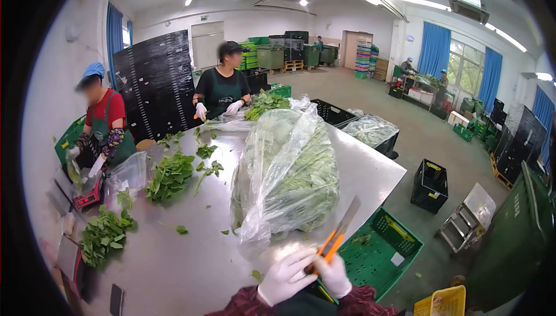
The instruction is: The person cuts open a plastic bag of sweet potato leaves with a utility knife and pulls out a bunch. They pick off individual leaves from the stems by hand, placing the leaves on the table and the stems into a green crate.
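Observation:
In front of me, at the table's near edge, both my hands wear white gloves. My right hand [334, 278] is closed round the lower handle of an orange utility knife [331, 245], its long blade extended up and to the right. The fingers of my left hand [286, 275] close in against the same handle from the left; their tips are partly hidden. Just beyond the hands stands a big clear plastic bag [289, 171] full of leafy greens, upright on the metal table [226, 258]. The blade is apart from the bag, to its lower right.
Leafy bunches [169, 177] and more greens [106, 236] lie on the left of the table. A green crate [379, 246] sits beside my right hand. Two people work across the table, one near a red scale [88, 195]. A black crate [430, 185] and step stool [468, 217] stand right.

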